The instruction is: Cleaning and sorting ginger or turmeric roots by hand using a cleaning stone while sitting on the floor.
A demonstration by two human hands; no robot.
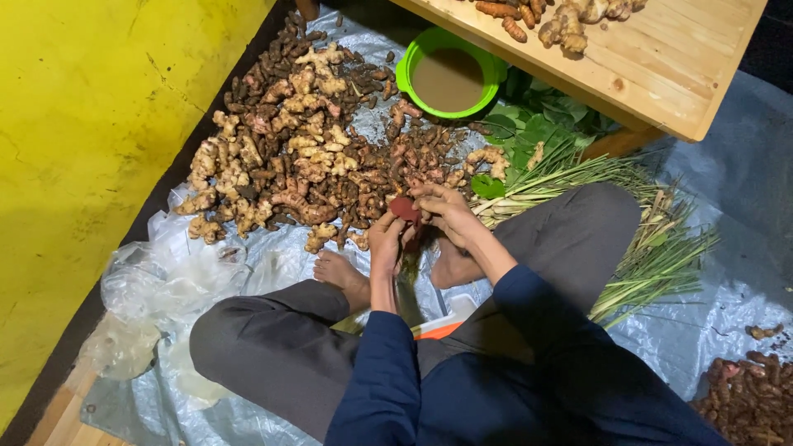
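Note:
I sit cross-legged on a grey plastic sheet (710, 289). My left hand (385, 239) and my right hand (444, 211) meet in front of me, both closed around a small reddish-brown root piece (405, 208). A dark narrow thing hangs below my hands between my feet; I cannot tell what it is. Just beyond my hands lies a big heap of ginger and dark roots (297, 149).
A green bowl of brownish liquid (448, 76) stands past the heap. A wooden table (661, 62) with more roots is at the top right. Green leaves and lemongrass stalks (628, 248) lie to my right, clear plastic bags (157, 289) to my left by a yellow wall.

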